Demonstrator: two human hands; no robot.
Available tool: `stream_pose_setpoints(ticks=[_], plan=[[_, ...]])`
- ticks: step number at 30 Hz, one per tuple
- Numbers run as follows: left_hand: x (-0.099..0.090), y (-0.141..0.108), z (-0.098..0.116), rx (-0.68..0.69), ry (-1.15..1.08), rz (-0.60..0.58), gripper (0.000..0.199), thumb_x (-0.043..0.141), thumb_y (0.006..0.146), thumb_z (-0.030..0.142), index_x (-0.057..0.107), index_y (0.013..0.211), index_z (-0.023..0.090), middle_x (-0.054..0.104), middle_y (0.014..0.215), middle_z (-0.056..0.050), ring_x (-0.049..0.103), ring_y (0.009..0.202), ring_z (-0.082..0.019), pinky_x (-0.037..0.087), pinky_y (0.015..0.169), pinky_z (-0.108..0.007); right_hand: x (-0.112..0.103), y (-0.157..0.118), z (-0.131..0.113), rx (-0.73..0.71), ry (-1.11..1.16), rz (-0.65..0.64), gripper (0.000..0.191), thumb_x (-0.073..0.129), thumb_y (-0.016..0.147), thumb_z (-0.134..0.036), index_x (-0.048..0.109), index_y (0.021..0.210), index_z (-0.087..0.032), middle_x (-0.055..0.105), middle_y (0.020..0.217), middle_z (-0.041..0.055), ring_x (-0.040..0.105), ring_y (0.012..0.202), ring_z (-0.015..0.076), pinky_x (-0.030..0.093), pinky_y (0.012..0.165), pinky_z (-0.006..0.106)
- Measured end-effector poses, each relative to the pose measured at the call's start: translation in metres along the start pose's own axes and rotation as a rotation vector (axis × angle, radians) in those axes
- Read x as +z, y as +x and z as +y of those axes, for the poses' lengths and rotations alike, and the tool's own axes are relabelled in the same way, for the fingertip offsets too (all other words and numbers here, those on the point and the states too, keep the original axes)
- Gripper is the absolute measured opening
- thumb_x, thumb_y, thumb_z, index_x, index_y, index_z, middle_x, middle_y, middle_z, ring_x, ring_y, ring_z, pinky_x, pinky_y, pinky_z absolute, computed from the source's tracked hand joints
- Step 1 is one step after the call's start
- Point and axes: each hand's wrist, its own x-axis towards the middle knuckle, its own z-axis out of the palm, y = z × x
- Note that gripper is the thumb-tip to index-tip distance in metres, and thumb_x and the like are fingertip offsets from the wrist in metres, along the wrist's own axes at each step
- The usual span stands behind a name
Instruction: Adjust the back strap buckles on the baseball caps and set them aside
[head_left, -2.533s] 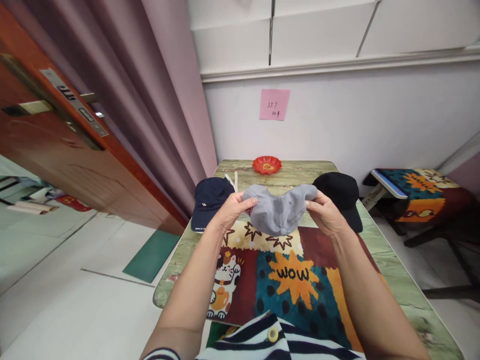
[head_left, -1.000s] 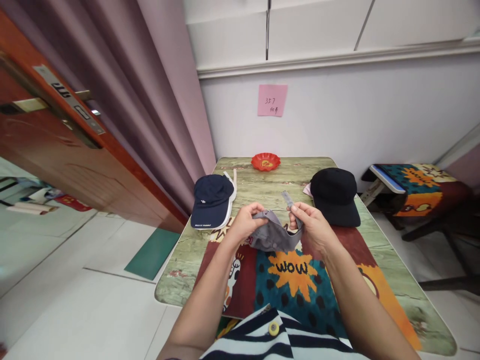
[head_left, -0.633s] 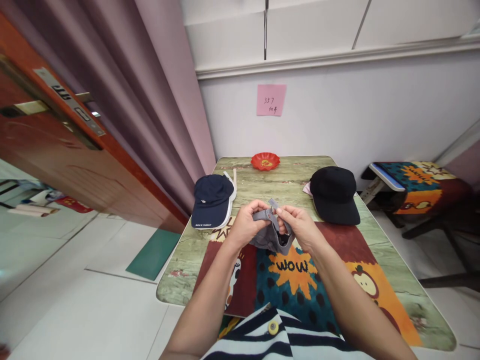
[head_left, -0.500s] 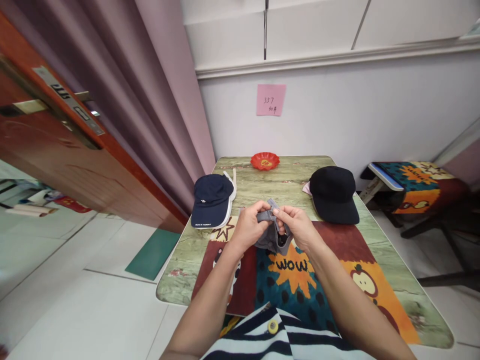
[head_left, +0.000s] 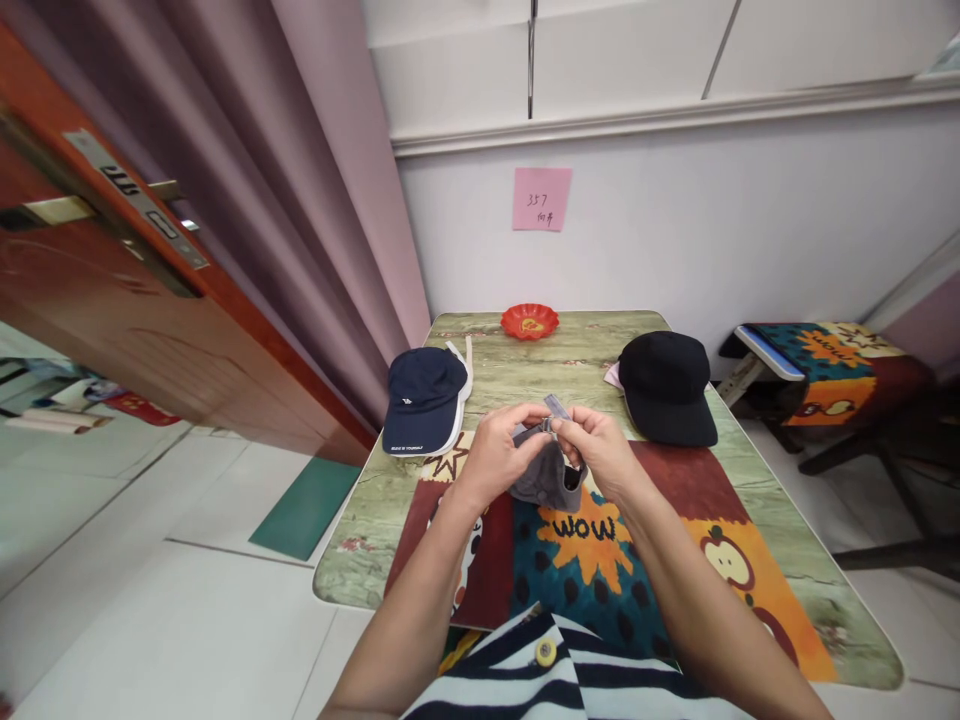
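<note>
A grey cap (head_left: 546,478) hangs from my two hands above the middle of the table, over the printed mat. My left hand (head_left: 501,452) is closed, pinching its back strap near the buckle from the left. From the right, my right hand (head_left: 600,452) pinches the same strap by the buckle, thumb and forefinger pressed together. A loose strap end (head_left: 556,406) sticks up between the fingertips. To the left rests a navy cap (head_left: 426,395) with a white cap beneath it. A black cap (head_left: 666,388) lies to the right, over something pink.
A red scalloped dish (head_left: 530,321) sits at the back of the wood-patterned table (head_left: 352,545). The colourful mat (head_left: 720,490) covers its front. A wooden door (head_left: 150,300) and a mauve curtain (head_left: 352,200) stand on the left, a stool (head_left: 832,370) on the right.
The strap end between my fingertips has shifted slightly right and leans more. My fingers have drawn closer together at the buckle, and the cap has turned a little.
</note>
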Motion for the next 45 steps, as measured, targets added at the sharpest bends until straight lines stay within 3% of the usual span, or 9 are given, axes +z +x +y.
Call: stream_pose_setpoints(ticks=[3,6,10,15,27,40,45], plan=[[0.001,0.001,0.000,0.044,0.124,0.047,0.017,0.070,0.082,0.018,0.073,0.098,0.023,0.076,0.095,-0.004,0.068,0.093,-0.021,0.048,0.092,-0.034,0.000,0.001,0.000,-0.010,-0.015,0.000,0.043,0.080,0.071,-0.054,0.057,0.067,-0.019,0.051,0.050,-0.0055,0.037,0.040,0.0046,0.027,0.040,0.018],[0.000,0.001,-0.007,0.007,0.106,0.114,0.016,0.074,0.081,0.022,0.074,0.098,0.022,0.076,0.097,-0.005,0.067,0.094,-0.022,0.048,0.091,-0.035,-0.001,0.002,0.002,-0.034,0.006,0.035,0.043,0.076,0.076,-0.059,0.061,0.078,-0.018,0.054,0.054,-0.0050,0.038,0.041,0.0047,0.026,0.040,0.018],[0.002,0.001,-0.022,-0.120,-0.156,0.193,0.020,0.078,0.078,0.026,0.074,0.096,0.020,0.075,0.098,-0.005,0.067,0.094,-0.020,0.049,0.090,-0.032,-0.001,0.003,0.007,-0.060,0.041,0.123,0.042,0.068,0.083,-0.061,0.065,0.090,-0.019,0.054,0.054,-0.0056,0.035,0.041,0.0053,0.025,0.041,0.019],[0.012,0.000,-0.029,-0.275,-0.536,0.243,0.028,0.084,0.070,0.027,0.074,0.094,0.018,0.074,0.092,-0.003,0.067,0.085,-0.016,0.050,0.085,-0.028,0.004,0.000,0.006,-0.015,0.053,0.060,0.039,0.071,0.081,-0.056,0.066,0.075,-0.018,0.059,0.058,-0.0022,0.044,0.045,0.0068,0.033,0.045,0.021],[0.017,0.000,-0.016,-0.418,-0.805,0.244,0.035,0.091,0.060,0.026,0.075,0.089,0.017,0.075,0.085,-0.002,0.068,0.076,-0.013,0.052,0.077,-0.025,0.012,-0.003,0.004,0.094,0.223,-0.024,0.038,0.078,0.075,-0.052,0.065,0.073,-0.017,0.057,0.058,-0.0031,0.042,0.045,0.0058,0.033,0.045,0.019],[0.018,0.000,-0.022,-0.453,-0.833,0.202,0.034,0.090,0.060,0.026,0.074,0.089,0.017,0.075,0.085,-0.002,0.068,0.074,-0.013,0.051,0.079,-0.027,0.011,-0.001,0.006,0.112,0.174,-0.063,0.037,0.075,0.078,-0.052,0.060,0.071,-0.019,0.055,0.057,-0.0042,0.041,0.045,0.0070,0.034,0.045,0.021],[0.017,-0.001,-0.027,-0.465,-0.857,0.173,0.035,0.092,0.059,0.026,0.075,0.089,0.017,0.075,0.082,-0.001,0.067,0.073,-0.012,0.050,0.077,-0.025,0.008,-0.001,0.007,0.097,0.141,-0.115,0.036,0.073,0.082,-0.052,0.062,0.073,-0.018,0.053,0.055,-0.0047,0.038,0.044,0.0065,0.028,0.043,0.021]])
